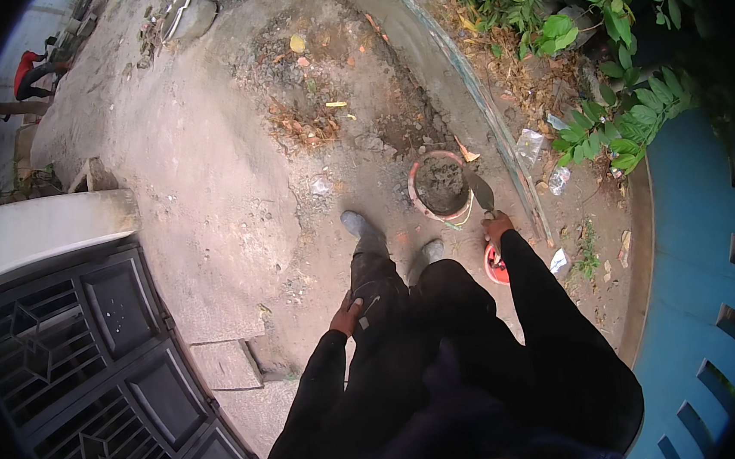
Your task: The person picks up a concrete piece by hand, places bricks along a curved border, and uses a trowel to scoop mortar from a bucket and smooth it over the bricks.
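Observation:
My right hand (497, 226) is closed round the handle of a trowel (482, 193). The trowel's dark, pointed blade reaches up to the right rim of a round bucket (414, 193), which holds grey-brown mortar (441, 182). Just below that hand, partly covered by my sleeve, is a smaller red bucket (494, 273); its contents are hard to make out. My left hand (347, 315) rests against my left leg near the knee, its fingers laid on the dark trousers and nothing visible in it.
A long strip (477, 91) edges the ground at right, beside litter, leaves and green plants (618, 123). Beyond stands a blue wall (690, 264). At left is a dark metal gate (110, 362). Far off are a pale container (189, 17) and a person in red (31, 70).

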Tool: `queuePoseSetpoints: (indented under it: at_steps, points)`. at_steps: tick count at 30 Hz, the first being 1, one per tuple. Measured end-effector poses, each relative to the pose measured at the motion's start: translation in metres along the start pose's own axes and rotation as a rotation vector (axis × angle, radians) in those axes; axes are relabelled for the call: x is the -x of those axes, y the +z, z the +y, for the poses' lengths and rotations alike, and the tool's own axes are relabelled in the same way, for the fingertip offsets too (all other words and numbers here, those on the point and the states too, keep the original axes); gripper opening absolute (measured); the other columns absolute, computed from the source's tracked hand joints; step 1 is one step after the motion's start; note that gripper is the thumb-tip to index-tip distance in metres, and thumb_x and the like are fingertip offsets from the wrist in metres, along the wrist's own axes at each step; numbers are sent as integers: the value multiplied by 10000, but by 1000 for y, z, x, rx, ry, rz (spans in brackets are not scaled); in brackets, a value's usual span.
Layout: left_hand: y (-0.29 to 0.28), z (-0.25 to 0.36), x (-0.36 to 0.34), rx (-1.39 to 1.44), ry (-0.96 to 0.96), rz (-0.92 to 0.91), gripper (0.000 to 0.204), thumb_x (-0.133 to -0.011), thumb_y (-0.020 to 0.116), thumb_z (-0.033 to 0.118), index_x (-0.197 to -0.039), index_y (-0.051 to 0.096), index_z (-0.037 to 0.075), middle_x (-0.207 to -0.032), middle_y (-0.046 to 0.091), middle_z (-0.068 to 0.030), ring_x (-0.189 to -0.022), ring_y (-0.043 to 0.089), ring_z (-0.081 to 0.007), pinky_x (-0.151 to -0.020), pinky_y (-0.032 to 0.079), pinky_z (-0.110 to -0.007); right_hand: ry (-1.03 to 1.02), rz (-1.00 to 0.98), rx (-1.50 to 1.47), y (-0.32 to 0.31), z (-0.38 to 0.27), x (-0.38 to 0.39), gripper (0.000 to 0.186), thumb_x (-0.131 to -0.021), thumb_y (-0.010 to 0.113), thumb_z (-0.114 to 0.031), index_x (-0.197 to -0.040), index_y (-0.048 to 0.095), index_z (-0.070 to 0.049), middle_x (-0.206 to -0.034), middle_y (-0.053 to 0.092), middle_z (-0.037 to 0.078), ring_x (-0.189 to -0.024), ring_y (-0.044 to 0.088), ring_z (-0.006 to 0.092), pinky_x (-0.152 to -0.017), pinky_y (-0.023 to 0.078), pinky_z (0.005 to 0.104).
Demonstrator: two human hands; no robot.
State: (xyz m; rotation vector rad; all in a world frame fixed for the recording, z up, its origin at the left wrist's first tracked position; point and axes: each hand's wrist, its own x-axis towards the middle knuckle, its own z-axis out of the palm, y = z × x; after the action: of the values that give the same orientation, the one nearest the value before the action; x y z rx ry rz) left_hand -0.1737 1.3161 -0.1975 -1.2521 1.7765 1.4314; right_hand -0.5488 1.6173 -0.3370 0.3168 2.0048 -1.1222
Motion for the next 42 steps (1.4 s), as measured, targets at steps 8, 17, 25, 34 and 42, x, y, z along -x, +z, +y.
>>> queuePoseSetpoints:
  at_steps: [8, 17, 25, 34, 42]
  points:
    - [56, -188, 50, -420, 198, 99, 632, -892, 545, 437, -1351, 438, 16, -1310, 481, -279, -1206, 507, -341, -965, 451, -348, 188, -154, 265, -14, 39, 53, 102, -845, 577, -155, -864, 549, -59, -619, 522, 83, -478, 504, 209, -405, 414, 380]
    - [65, -256, 92, 653, -396, 340, 668, -811, 643, 325, -1372, 421, 39, -852, 583, -25, -620, 481, -121, -527, 462, -302, 200, -22, -56, 19, 56, 114, 176, -907, 558, -300, -843, 545, -136, -598, 526, 48, -467, 512, 193, -388, 394, 368]
    - [78, -283, 143, 499, -525, 261, 673, -822, 647, 305, -1381, 402, 22, -1026, 633, -78, -854, 582, -167, -590, 490, -342, 293, 156, -332, 63, 32, 106, 195, -906, 536, -264, -946, 489, -80, -638, 503, 86, -460, 505, 219, -395, 421, 392]
    - [57, -163, 72, 156, -575, 11, 665, -820, 647, 315, -1374, 409, 34, -1046, 625, -89, -885, 573, -187, -625, 482, -350, 385, 205, -1100, 75, -9, -122, 307, -969, 392, -418, -985, 487, -126, -692, 507, 58, -521, 493, 205, -454, 435, 351]
    - [25, -59, -20, 100, -725, 48, 658, -819, 647, 324, -1367, 415, 44, -1063, 617, -99, -913, 564, -204, -657, 474, -358, 324, 258, -1649, 153, -91, -373, 322, -997, 379, -341, -1208, 375, -98, -889, 490, 114, -730, 494, 259, -635, 471, 449]
